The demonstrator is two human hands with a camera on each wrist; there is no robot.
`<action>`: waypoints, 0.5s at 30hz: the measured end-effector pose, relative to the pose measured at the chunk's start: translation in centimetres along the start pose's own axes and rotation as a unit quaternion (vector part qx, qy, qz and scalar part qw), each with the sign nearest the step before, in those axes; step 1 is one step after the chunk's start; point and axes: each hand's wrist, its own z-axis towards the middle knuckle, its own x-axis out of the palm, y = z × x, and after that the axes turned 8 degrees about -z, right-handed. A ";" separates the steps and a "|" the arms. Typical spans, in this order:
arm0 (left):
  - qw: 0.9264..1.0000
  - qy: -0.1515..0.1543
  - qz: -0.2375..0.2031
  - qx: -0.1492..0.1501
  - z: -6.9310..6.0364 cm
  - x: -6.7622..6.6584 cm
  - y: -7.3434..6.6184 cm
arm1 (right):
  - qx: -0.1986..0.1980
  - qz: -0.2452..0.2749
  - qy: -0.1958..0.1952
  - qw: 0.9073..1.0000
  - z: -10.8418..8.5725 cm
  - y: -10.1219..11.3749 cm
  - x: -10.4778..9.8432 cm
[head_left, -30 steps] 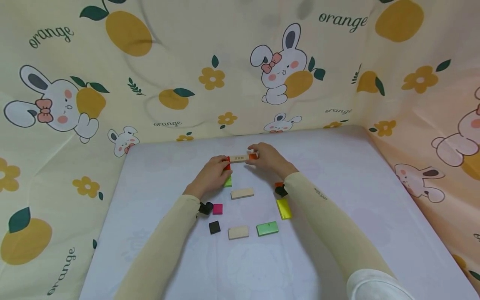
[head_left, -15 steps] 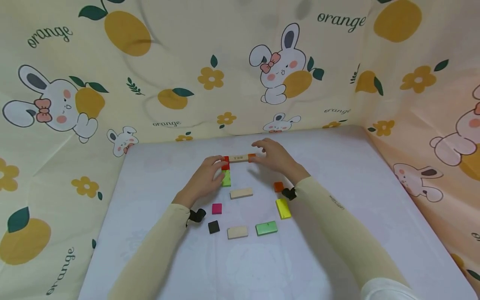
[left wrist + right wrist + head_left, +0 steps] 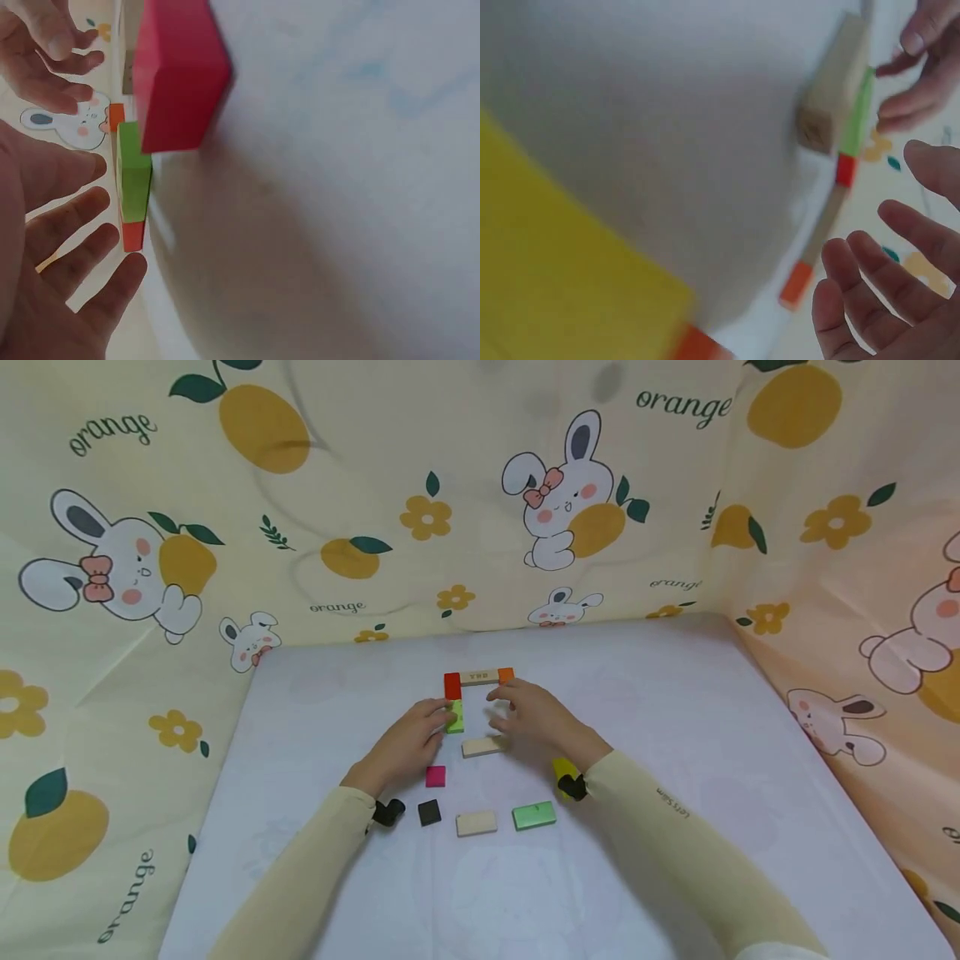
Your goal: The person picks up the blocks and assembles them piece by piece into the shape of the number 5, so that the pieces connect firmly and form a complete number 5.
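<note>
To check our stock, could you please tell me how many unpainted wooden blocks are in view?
3: a printed block beside the red block, a middle block near the right hand, and a front block beside the black block. More may be hidden.

- Red block (image 3: 846, 169), green block (image 3: 857, 112) at one end, wooden strip (image 3: 826, 223) at the other.
- Yellow block (image 3: 562, 262), blurred, well apart from the red block.
- My right hand (image 3: 919, 304), near the red block.
- My left hand (image 3: 939, 75), on its green side.

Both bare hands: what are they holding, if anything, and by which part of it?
Nothing is held: the bare left hand and bare right hand both show empty, spread fingers.
</note>
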 end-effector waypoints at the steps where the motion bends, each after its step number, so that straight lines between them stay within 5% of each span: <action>1: 1.000 0.002 0.001 0.002 -0.1 0.1 -0.1 | -0.002 -0.002 0.007 1.000 -0.1 0.1 0.4; 15: 0.999 0.008 0.035 0.020 -0.4 0.4 -0.3 | -0.046 -0.038 0.023 0.998 -1.1 1.4 2.2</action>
